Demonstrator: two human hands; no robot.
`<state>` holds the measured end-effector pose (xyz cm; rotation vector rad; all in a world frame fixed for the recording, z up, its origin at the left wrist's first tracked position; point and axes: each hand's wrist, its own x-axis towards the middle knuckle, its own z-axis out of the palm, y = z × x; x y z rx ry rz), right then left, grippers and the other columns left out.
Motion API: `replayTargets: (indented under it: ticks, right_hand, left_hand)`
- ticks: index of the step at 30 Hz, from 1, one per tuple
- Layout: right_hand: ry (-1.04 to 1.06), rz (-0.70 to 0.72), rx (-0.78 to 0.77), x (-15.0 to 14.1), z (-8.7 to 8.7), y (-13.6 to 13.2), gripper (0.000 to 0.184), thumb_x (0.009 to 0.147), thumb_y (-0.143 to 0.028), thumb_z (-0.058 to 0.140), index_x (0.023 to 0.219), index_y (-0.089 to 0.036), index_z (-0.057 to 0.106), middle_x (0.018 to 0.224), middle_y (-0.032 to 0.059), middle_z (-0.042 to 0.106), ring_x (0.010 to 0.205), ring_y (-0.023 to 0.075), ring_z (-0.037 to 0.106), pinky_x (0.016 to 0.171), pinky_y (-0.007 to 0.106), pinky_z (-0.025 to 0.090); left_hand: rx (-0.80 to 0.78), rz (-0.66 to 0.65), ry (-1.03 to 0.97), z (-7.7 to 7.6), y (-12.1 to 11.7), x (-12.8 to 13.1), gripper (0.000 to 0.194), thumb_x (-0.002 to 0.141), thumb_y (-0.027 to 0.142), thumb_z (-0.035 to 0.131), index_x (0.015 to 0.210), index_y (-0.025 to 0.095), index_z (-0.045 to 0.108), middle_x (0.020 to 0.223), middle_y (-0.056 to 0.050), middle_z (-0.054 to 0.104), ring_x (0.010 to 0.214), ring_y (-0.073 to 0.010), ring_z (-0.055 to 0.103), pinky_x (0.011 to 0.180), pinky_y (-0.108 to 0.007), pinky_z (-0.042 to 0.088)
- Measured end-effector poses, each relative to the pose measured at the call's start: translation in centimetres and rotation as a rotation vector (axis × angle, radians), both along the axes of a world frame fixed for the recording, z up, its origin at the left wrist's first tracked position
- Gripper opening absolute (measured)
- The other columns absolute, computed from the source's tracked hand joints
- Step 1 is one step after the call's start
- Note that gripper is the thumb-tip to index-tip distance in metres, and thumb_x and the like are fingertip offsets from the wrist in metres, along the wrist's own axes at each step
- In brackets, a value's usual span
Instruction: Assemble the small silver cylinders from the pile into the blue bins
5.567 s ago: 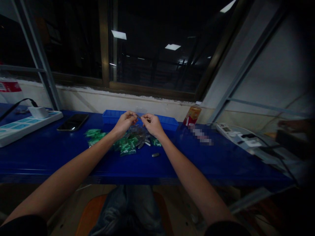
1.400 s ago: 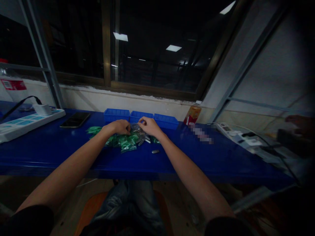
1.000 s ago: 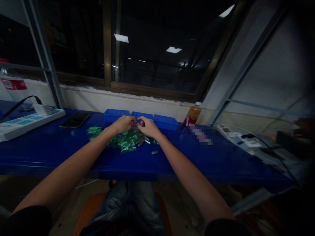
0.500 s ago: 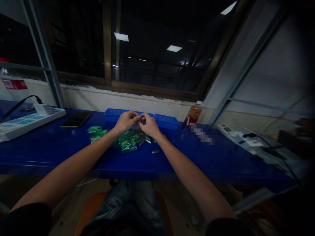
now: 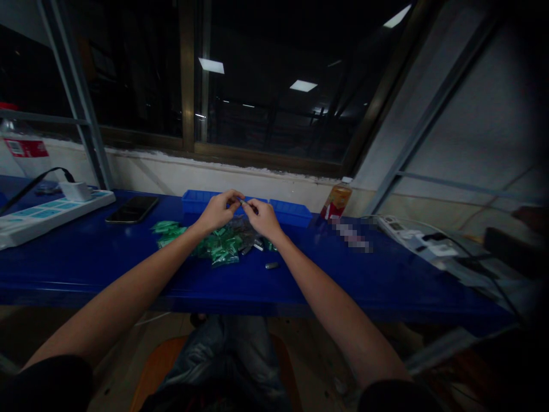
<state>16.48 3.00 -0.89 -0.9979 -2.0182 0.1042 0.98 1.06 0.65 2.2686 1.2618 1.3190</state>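
Note:
My left hand point(image 5: 221, 210) and my right hand point(image 5: 262, 217) meet above a pile in the middle of the blue table. Between their pinched fingertips is a small thin piece point(image 5: 242, 202), partly light in colour; its kind is too small to tell. Below my left hand lie small clear bags with green contents point(image 5: 225, 249). Clear plastic bags point(image 5: 242, 229) and several short metal cylinders point(image 5: 257, 246) lie below my right hand. One more metal cylinder point(image 5: 271, 265) rests apart, nearer the table's front edge.
Blue bins point(image 5: 289, 213) line the wall behind my hands. A phone point(image 5: 132, 209) and a white power strip point(image 5: 55, 214) lie left. A drink bottle point(image 5: 337, 200) stands right, before another power strip with cables point(image 5: 429, 243). A red-labelled bottle point(image 5: 26, 149) is far left.
My hands reached down to the pile, then rose and came together. A small thin piece now shows between my fingertips. The lone metal cylinder has stayed in place.

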Motion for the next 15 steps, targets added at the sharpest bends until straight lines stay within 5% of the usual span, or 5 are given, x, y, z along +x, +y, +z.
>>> replayTargets:
  ticks: [8, 15]
  right_hand:
    - [0.083, 0.089, 0.008, 0.01, -0.16, -0.11, 0.03, 0.077, -0.038, 0.053, 0.099, -0.017, 0.053, 0.061, -0.0043, 0.052, 0.054, 0.01, 0.049, 0.056, 0.021, 0.036]
    - [0.036, 0.043, 0.081, -0.03, 0.28, -0.5, 0.019, 0.079, -0.032, 0.05, 0.09, -0.018, 0.056, 0.063, -0.0023, 0.053, 0.058, 0.0109, 0.05, 0.06, 0.022, 0.037]
  left_hand:
    - [-0.037, 0.133, 0.059, 0.0, 0.01, -0.14, 0.036, 0.085, 0.039, 0.036, 0.088, 0.012, 0.06, 0.082, -0.006, 0.066, 0.075, -0.0167, 0.057, 0.069, -0.025, 0.042]
    - [-0.072, 0.145, 0.043, -0.2, 0.16, -0.15, 0.047, 0.086, 0.048, 0.03, 0.07, 0.014, 0.058, 0.069, -0.005, 0.063, 0.067, -0.0169, 0.057, 0.064, -0.025, 0.04]
